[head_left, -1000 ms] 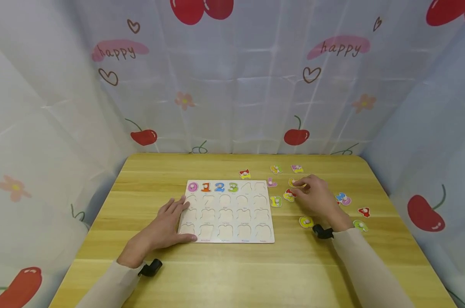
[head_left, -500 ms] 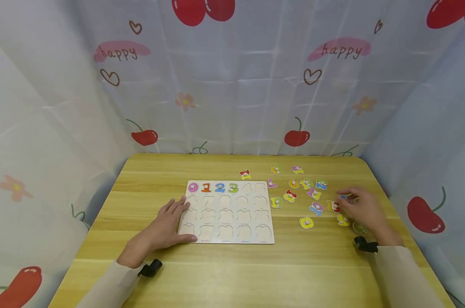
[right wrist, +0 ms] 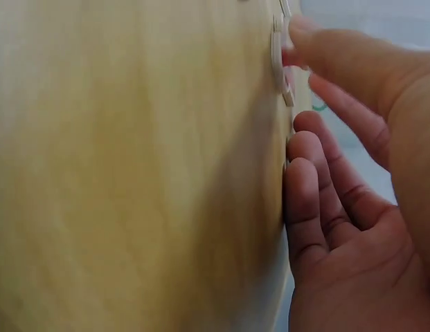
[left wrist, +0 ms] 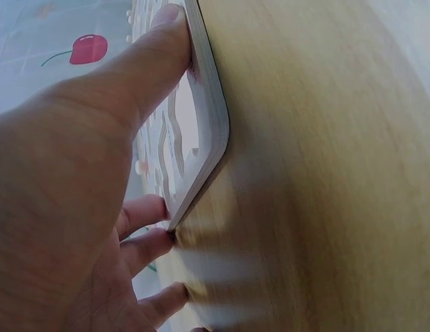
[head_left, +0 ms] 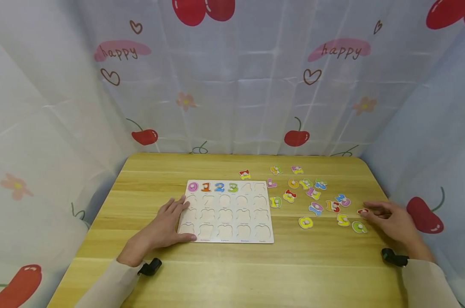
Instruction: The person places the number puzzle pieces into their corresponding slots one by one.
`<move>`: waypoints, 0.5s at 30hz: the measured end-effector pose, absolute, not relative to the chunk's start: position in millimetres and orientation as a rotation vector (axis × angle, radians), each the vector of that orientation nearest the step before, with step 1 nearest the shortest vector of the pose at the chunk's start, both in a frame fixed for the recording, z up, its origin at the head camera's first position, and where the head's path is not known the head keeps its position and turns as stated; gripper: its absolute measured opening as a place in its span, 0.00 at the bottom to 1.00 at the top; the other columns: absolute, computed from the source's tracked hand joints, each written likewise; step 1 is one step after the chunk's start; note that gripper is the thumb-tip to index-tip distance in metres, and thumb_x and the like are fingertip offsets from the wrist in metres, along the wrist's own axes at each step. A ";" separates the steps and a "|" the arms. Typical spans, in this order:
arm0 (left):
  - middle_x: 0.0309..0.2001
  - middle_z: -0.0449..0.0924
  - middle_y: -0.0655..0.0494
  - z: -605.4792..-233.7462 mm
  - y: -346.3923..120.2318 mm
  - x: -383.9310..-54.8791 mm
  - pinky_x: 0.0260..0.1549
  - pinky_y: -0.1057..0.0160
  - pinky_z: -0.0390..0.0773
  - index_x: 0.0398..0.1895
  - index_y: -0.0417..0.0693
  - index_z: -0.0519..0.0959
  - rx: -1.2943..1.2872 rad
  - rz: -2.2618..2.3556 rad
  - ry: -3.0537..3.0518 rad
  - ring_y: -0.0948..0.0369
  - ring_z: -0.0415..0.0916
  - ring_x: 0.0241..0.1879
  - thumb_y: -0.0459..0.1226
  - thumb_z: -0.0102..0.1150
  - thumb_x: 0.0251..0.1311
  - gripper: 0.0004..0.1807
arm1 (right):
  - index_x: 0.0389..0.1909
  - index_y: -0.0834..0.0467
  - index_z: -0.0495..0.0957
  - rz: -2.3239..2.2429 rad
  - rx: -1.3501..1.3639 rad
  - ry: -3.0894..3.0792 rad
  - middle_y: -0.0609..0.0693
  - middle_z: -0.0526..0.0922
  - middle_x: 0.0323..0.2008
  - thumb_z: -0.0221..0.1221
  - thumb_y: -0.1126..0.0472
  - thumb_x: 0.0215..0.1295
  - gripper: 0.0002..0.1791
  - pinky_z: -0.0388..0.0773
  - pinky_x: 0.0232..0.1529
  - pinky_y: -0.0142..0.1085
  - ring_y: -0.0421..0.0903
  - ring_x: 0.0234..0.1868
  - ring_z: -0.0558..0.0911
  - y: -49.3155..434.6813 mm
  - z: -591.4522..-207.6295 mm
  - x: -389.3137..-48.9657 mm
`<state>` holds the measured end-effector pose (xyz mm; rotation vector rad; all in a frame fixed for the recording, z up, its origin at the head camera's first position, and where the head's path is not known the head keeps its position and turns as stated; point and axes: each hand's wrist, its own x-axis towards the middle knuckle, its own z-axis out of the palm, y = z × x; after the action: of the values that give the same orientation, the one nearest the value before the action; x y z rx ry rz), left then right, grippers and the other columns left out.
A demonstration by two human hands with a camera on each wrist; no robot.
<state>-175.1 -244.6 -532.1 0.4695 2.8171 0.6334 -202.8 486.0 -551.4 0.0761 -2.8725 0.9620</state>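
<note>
My left hand (head_left: 165, 224) lies at the left edge of a white wooden number puzzle board (head_left: 225, 220). Its thumb rests over the near left corner, and its fingertips touch the board's left side. In the board's top row sit 0 (head_left: 192, 186), 1 (head_left: 206, 187), 2 (head_left: 219, 187) and 3 (head_left: 233, 187). At the far right, my right hand (head_left: 390, 220) reaches over a small red puzzle piece (head_left: 362, 211) lying on the table. Thumb and index finger stand slightly apart around it, covering part of it; the other fingers extend loosely (right wrist: 305, 183).
Several loose number pieces lie right of the board, among them a yellow 8 (head_left: 306, 222), a green 6 (head_left: 359, 227), a yellow 5 (head_left: 343, 220) and a 15 (head_left: 333, 206). The wooden table (head_left: 232, 273) is enclosed by cherry-print curtains (head_left: 232, 85).
My right hand has moved rightward across the loose pieces, from near the yellow-orange one to the red piece at the far right. My left hand has stayed at the board.
</note>
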 end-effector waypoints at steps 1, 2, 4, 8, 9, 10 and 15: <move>0.96 0.52 0.37 -532.1 -244.5 -175.0 0.89 0.21 0.56 0.93 0.38 0.62 0.470 0.633 2.817 0.25 0.47 0.93 0.65 0.84 0.63 0.67 | 0.64 0.64 0.90 0.955 0.066 -2.874 0.19 0.84 0.47 0.77 0.53 0.79 0.23 0.79 0.38 0.18 0.17 0.39 0.81 487.5 -553.0 -202.3; 0.96 0.52 0.37 -532.0 -244.2 -174.9 0.89 0.21 0.56 0.93 0.38 0.62 0.469 0.633 2.816 0.25 0.47 0.93 0.65 0.84 0.63 0.67 | 0.63 0.64 0.91 0.948 0.054 -2.875 0.20 0.84 0.47 0.77 0.52 0.79 0.23 0.79 0.38 0.18 0.18 0.38 0.81 488.5 -553.9 -201.9; 0.96 0.52 0.37 -531.9 -244.0 -174.8 0.89 0.21 0.56 0.93 0.38 0.63 0.467 0.635 2.815 0.25 0.47 0.93 0.65 0.84 0.63 0.67 | 0.61 0.63 0.93 0.927 0.026 -2.879 0.23 0.86 0.46 0.77 0.50 0.79 0.22 0.79 0.37 0.19 0.18 0.37 0.80 489.0 -554.6 -201.8; 0.96 0.52 0.37 -531.9 -244.1 -174.7 0.89 0.21 0.56 0.92 0.38 0.63 0.466 0.635 2.815 0.25 0.47 0.93 0.65 0.84 0.63 0.66 | 0.56 0.61 0.95 0.874 -0.026 -2.888 0.45 0.93 0.48 0.77 0.48 0.79 0.20 0.77 0.36 0.20 0.19 0.36 0.77 486.0 -553.5 -201.1; 0.96 0.52 0.37 -532.0 -244.1 -174.6 0.89 0.21 0.57 0.92 0.38 0.63 0.464 0.634 2.814 0.25 0.47 0.93 0.65 0.84 0.63 0.67 | 0.56 0.61 0.95 0.861 -0.039 -2.892 0.53 0.94 0.49 0.77 0.47 0.79 0.21 0.76 0.35 0.20 0.19 0.36 0.76 485.1 -553.3 -200.7; 0.96 0.52 0.37 -532.2 -244.2 -174.5 0.89 0.21 0.57 0.92 0.38 0.63 0.464 0.632 2.814 0.25 0.47 0.93 0.65 0.84 0.63 0.67 | 0.56 0.61 0.95 0.849 -0.050 -2.897 0.59 0.94 0.51 0.76 0.47 0.79 0.21 0.76 0.35 0.20 0.18 0.36 0.75 484.1 -553.1 -200.3; 0.96 0.52 0.37 -532.3 -244.2 -174.2 0.89 0.21 0.56 0.93 0.38 0.63 0.465 0.635 2.813 0.25 0.47 0.93 0.65 0.84 0.63 0.67 | 0.57 0.62 0.95 0.836 -0.096 -2.898 0.67 0.92 0.56 0.75 0.46 0.81 0.22 0.74 0.35 0.20 0.17 0.36 0.73 481.1 -553.1 -198.5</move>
<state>-174.2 -244.2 -532.3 0.4648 2.8132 0.6353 -198.5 481.1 -553.1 -0.0961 -2.8978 0.8360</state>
